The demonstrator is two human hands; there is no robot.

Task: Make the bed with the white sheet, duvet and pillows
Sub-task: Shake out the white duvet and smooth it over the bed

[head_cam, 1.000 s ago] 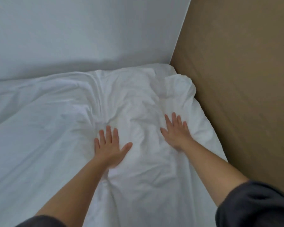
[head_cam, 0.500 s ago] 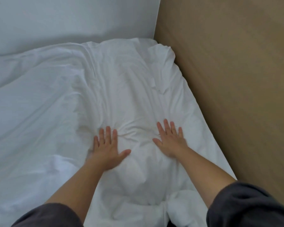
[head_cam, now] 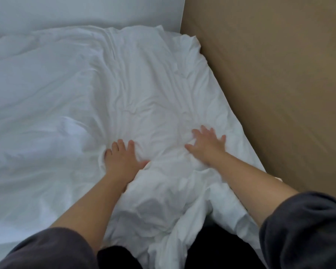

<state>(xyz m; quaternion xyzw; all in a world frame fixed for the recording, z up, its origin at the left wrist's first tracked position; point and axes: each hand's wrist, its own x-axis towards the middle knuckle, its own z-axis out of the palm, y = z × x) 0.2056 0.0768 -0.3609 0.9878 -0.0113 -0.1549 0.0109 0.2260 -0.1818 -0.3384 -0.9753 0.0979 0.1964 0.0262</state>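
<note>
White crumpled duvet [head_cam: 144, 90] pressed beneath flat, spread-fingered left hand [head_cam: 122, 158] and right hand [head_cam: 208, 146]: smoothing should work best with even, outward strokes toward the edges.

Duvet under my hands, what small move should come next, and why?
Probably slide both flat palms outward, left hand leftward, right hand toward the brown wall. The duvet lies creased between them and bunched near your lap, so spreading should flatten it.

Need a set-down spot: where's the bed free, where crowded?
Free: smoother bedding left of the left hand, up to the white wall. Crowded: the rumpled strip between it and the brown panel, where the right hand also presses.
</note>
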